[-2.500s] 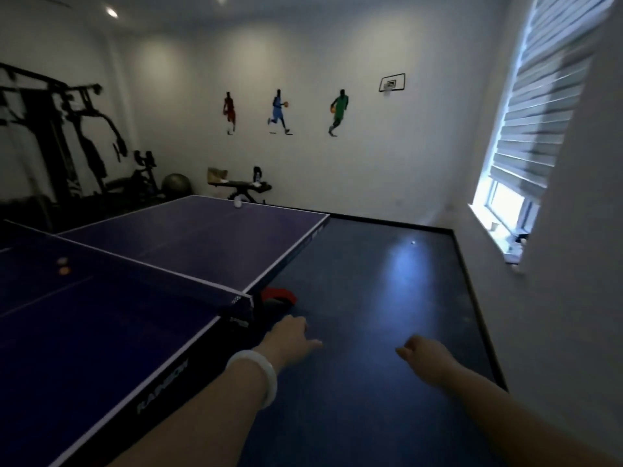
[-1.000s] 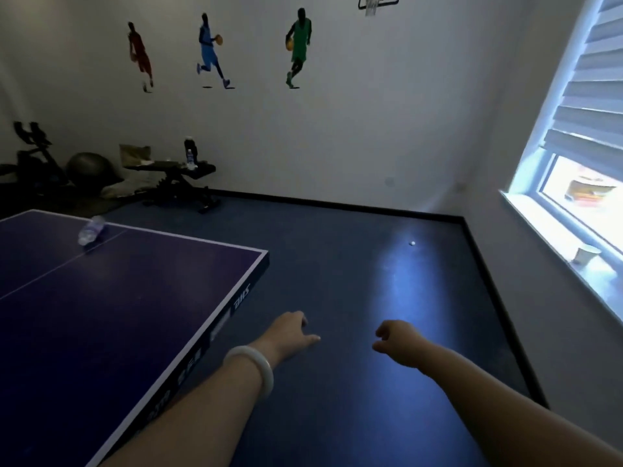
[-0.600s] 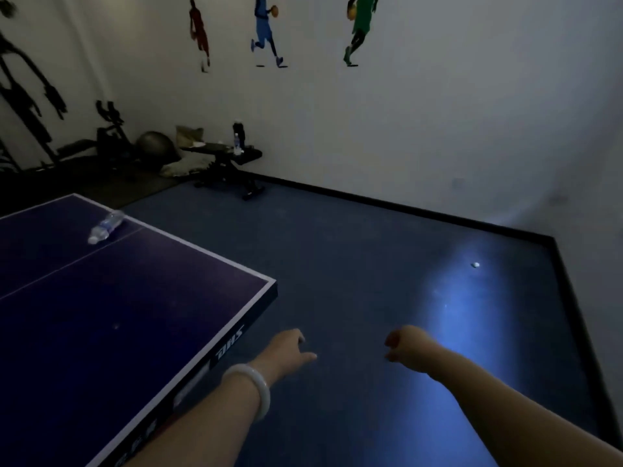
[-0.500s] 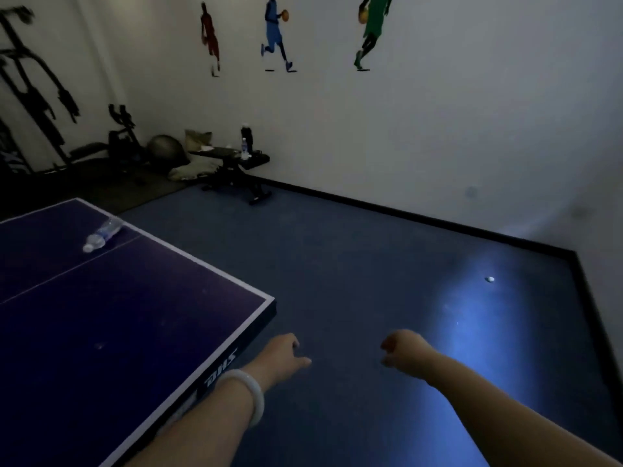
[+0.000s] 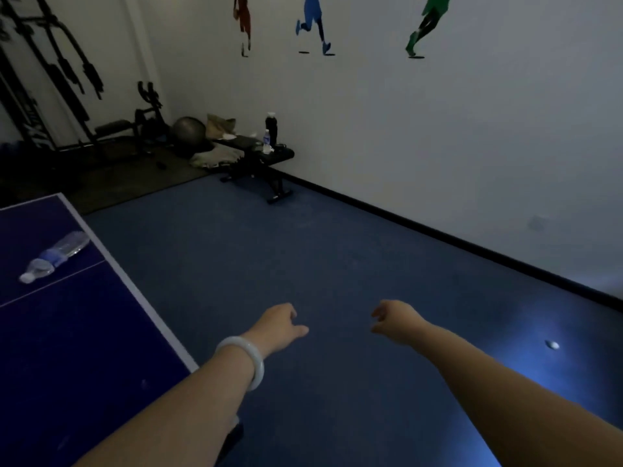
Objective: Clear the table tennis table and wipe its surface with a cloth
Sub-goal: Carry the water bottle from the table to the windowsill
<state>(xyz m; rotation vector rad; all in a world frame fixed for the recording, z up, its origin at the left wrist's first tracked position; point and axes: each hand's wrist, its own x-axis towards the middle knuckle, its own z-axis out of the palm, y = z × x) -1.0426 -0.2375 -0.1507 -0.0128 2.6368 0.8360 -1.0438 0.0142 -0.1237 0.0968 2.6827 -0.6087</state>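
Observation:
The blue table tennis table [image 5: 77,332] fills the lower left, its white-edged end running diagonally. A clear plastic bottle [image 5: 54,256] with a blue label lies on its side near the table's far end. My left hand [image 5: 278,326], with a white bangle on the wrist, hangs over the floor just past the table's corner, fingers loosely curled and holding nothing. My right hand [image 5: 392,320] hangs beside it over the floor, fingers loosely curled, also holding nothing. No cloth is in view.
A white ball [image 5: 553,344] lies on the blue floor at the right. A black bench [image 5: 259,156] with bottles on it stands against the far wall. Gym machines [image 5: 50,96] and a grey exercise ball [image 5: 188,131] fill the back left corner.
The view has moved along the table's side past the net to its far end and turned left. The bottle now lies closer. Both hands stay empty in front of me.

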